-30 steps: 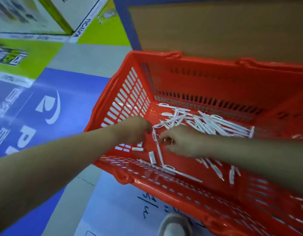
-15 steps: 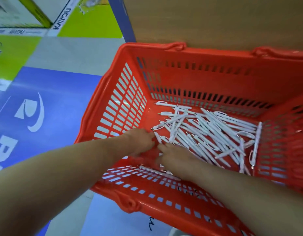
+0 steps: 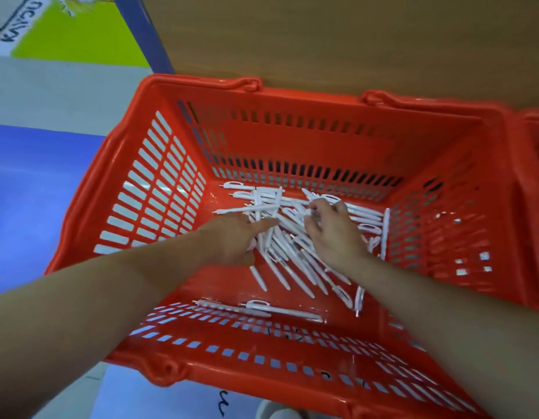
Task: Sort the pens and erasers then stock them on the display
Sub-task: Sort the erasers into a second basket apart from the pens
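Pens (image 3: 295,234) in the basket (image 3: 292,140), seemingly mid-sorting: left hand (image 3: 231,241) lies straight-fingered on them, right hand (image 3: 334,234) has curled fingers, grip unclear; next, probably bunch them.

an orange slotted basket (image 3: 292,137) sits on a floor printed with blue (image 3: 35,192) and lime-green (image 3: 80,34) graphics, against a wooden panel (image 3: 353,40) with a blue upright (image 3: 141,25) at its left edge, a second orange basket (image 3: 537,131) touching its right side.
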`<state>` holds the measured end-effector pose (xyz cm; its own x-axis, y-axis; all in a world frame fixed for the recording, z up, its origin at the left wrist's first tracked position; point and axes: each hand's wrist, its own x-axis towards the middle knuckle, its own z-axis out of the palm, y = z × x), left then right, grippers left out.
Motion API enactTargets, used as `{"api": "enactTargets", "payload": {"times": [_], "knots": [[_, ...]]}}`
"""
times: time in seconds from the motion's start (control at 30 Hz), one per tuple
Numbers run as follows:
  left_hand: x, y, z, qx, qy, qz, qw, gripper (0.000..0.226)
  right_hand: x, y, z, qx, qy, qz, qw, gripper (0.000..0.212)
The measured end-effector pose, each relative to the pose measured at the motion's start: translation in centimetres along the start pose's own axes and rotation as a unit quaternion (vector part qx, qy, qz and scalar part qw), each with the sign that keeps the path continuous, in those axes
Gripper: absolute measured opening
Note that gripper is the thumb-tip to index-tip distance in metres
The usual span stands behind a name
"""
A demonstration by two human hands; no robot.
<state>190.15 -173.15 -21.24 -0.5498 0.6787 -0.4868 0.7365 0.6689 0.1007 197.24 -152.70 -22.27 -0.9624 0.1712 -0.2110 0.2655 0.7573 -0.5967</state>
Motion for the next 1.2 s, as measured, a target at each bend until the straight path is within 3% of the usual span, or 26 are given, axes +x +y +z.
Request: {"api": "enactTargets", "payload": {"times": [0.1, 0.2, 0.3, 0.43, 0.57, 0.63, 0.73, 0.9, 1.07, 1.13, 1.2], "knots": [[0.3, 1.1, -0.7, 0.029, -0.02, 0.004, 0.999, 0.074, -0.1, 0.7, -0.7, 0.037, -0.021, 0.035, 0.998, 0.021], [-0.1, 1.7, -2.3, 0.011, -0.089, -0.046, 0.995, 0.066, -1.3, 0.8, -0.8, 0.07, -0.067, 0.05, 0.994, 0.024], [-0.3, 2.6, -4.5, -0.128, -0.072, -0.097, 0.984, 0.037, -1.0, -1.4, -2.4, 0.066, -0.086, 0.044, 0.993, 0.031], [-0.4, 4.1, -7.1, -0.434, 0.018, -0.15, 0.888, 0.027, 0.0, -5.9, -6.7, 0.149, -0.106, 0.066, 0.981, 0.038], [-1.4, 6.6, -10.9, -0.577, 0.068, -0.118, 0.805, 0.022, -0.4, -7.8, -11.7, 0.181, -0.185, 0.049, 0.965, 0.017], [-2.0, 8.1, -13.0, -0.634, 0.081, -0.106, 0.762, 0.022, -0.8, -7.4, -14.4, 0.168, -0.201, 0.037, 0.964, 0.016], [-2.3, 10.7, -15.7, -0.658, 0.116, -0.088, 0.739, 0.026, -1.6, -5.5, -18.8, 0.161, -0.212, 0.026, 0.964, 0.016], [-1.5, 16.5, -20.3, -0.613, 0.127, -0.053, 0.778, 0.023, -5.1, -1.1, -26.5, 0.249, -0.199, 0.058, 0.946, 0.01], [1.2, 23.6, -23.6, -0.522, 0.102, 0.014, 0.846, 0.023, -9.0, 5.7, -31.4, 0.275, -0.1, 0.075, 0.953, 0.016], [2.7, 26.3, -24.2, -0.489, 0.096, 0.042, 0.866, 0.021, -10.3, 8.8, -32.3, 0.297, -0.067, 0.086, 0.949, 0.005], [4.5, 28.8, -24.4, -0.467, 0.09, 0.063, 0.877, 0.016, -11.6, 11.9, -32.8, 0.336, -0.04, 0.112, 0.935, 0.01]]}}
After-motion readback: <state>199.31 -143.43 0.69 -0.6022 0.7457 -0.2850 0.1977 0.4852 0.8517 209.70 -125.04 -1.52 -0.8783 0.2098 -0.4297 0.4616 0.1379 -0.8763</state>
